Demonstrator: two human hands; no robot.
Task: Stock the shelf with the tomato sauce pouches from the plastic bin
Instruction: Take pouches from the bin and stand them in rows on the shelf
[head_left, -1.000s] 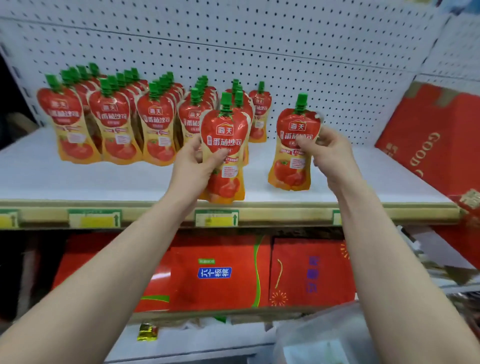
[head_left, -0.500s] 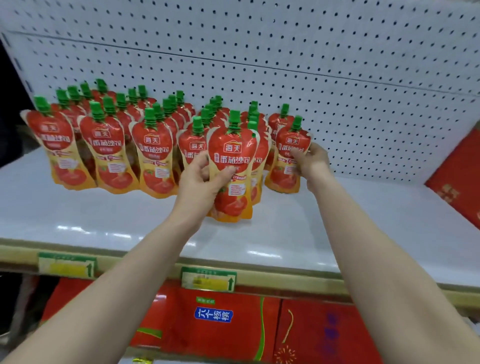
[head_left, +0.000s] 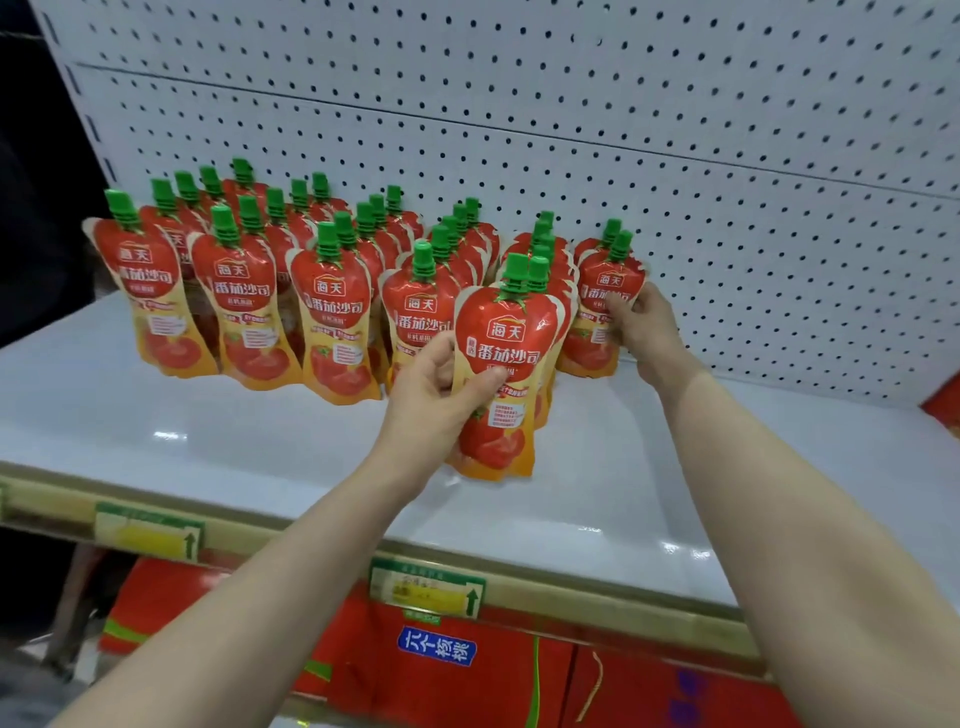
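Pouches (head_left: 511, 332) in L grip (head_left: 431, 389), R grip (head_left: 647, 332)

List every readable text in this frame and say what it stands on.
"海天": brand badge on the pouches.
"番茄沙司": large lettering below that badge.
"六个核桃": blue label on the red box under the shelf.
Pouch fine print and price tags: too blurred to read.

Body in frame: left forearm (head_left: 260, 597) and right forearm (head_left: 810, 519), both seen bare along the whole visible length, up to the wrist. Left hand (head_left: 436, 387) and right hand (head_left: 644, 327) are bare as well; wrists are left uncovered.
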